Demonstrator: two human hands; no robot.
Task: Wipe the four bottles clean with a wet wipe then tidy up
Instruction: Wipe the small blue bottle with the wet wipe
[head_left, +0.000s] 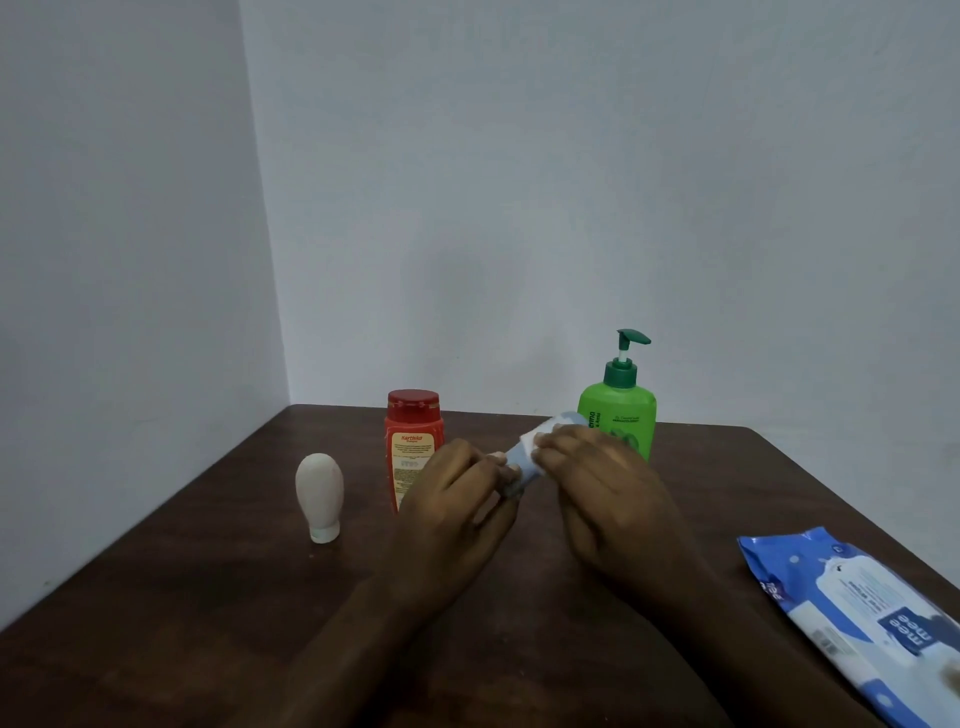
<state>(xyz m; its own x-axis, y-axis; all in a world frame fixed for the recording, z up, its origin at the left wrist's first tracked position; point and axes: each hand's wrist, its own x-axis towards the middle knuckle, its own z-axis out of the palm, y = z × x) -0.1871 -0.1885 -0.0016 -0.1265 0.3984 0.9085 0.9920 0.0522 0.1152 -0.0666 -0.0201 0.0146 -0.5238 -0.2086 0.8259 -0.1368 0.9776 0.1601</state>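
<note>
Dark table (182, 597) in a pale-walled corner. Three bottles stand on it: white bottle (319, 493), red bottle (412, 447) and green pump bottle (621, 415), the last two partly hidden by the hands. One wipes pack (857, 618) lies at right. Left hand (457, 499) grips the fourth, pale blue bottle (519, 460), above the table; right hand (608, 493) clasps one wet wipe (537, 434) against it.

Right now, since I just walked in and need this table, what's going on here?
A person is cleaning bottles at the table. Their left hand holds a small pale blue bottle tilted above the tabletop, while their right hand presses a white wet wipe around its upper part. A red bottle, a green pump bottle and a whitish bottle on its cap stand behind. The wipes pack lies at the right.
</note>
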